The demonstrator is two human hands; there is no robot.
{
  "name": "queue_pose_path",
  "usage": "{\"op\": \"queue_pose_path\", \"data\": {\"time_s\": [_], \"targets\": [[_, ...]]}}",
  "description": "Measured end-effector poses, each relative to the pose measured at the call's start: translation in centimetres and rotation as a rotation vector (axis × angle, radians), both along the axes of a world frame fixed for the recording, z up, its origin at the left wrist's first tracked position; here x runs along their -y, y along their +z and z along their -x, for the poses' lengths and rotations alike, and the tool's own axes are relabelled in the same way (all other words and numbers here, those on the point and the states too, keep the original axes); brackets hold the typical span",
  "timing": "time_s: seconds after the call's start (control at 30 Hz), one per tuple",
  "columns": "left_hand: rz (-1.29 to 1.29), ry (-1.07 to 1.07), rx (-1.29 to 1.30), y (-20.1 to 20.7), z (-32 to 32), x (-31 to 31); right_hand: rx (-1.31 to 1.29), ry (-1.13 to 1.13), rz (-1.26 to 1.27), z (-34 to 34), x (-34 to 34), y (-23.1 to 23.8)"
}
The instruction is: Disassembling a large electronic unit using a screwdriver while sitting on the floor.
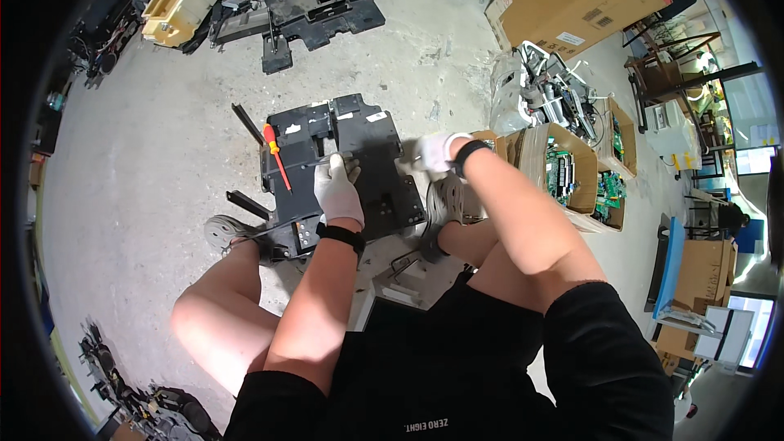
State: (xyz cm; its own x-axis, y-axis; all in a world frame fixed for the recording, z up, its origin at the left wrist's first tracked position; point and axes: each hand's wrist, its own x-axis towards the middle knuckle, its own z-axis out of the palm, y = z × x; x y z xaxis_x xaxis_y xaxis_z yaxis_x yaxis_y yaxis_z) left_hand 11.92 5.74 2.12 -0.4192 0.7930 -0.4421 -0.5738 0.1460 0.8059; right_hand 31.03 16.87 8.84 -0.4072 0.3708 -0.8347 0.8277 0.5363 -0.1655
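Observation:
A large flat black panel (371,159), with cutouts and brackets, lies on the floor between my feet. On its left side rests a screwdriver (273,143) with a red and yellow handle, its red shaft pointing toward me. My left hand (337,188), in a white glove, is over the middle of the panel. Its fingers are curled beside a cutout, at a thin dark strip; what they grip cannot be made out. Just off the panel's right edge is my right hand (433,153), also white-gloved. Motion smears its fingers, and whatever it may hold is hidden.
To the right stand cardboard boxes (584,188) with green circuit boards and a clear bag (510,86) of metal parts. A big carton (576,0) is behind them. Black plastic parts (318,0) and a cream tray (184,4) lie at the far left. More scrap (147,396) lies near left.

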Motion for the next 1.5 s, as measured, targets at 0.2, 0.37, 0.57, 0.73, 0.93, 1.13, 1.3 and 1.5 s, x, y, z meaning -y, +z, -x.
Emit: {"op": "queue_pose_path", "data": {"time_s": [0.2, 0.37, 0.57, 0.73, 0.93, 1.13, 1.3, 1.5], "targets": [[0.008, -0.386, -0.173, 0.7, -0.5, 1.2, 0.271, -0.344, -0.31, -12.2, -1.6, 3.9], [0.075, -0.803, -0.402, -2.8, -2.3, 4.9, -0.363, -0.637, -0.613, -14.3, -0.9, 3.9], [0.2, -0.827, -0.1, -5.4, -6.3, 10.1, -0.333, -0.254, -0.318, -6.5, 3.1, 3.2], [0.124, -0.818, -0.096, -4.4, -7.7, 13.1, -0.286, -0.144, -0.054, -1.5, 7.3, -3.5], [0.043, -0.626, 0.024, -2.5, -3.8, 11.4, -0.505, -0.368, 0.075, 1.3, 7.8, -2.2], [-0.086, -0.769, -0.528, 2.3, 0.9, 8.5, -0.534, -0.729, 0.256, 3.4, 6.6, 2.3], [-0.047, -0.564, -0.677, 6.4, 6.8, 0.3, -0.516, -0.302, -0.371, 1.3, 4.1, 5.8], [0.415, -0.541, -1.114, -9.7, 14.5, -3.4, -0.426, -0.44, -0.468, 1.7, 5.2, -1.1]]}}
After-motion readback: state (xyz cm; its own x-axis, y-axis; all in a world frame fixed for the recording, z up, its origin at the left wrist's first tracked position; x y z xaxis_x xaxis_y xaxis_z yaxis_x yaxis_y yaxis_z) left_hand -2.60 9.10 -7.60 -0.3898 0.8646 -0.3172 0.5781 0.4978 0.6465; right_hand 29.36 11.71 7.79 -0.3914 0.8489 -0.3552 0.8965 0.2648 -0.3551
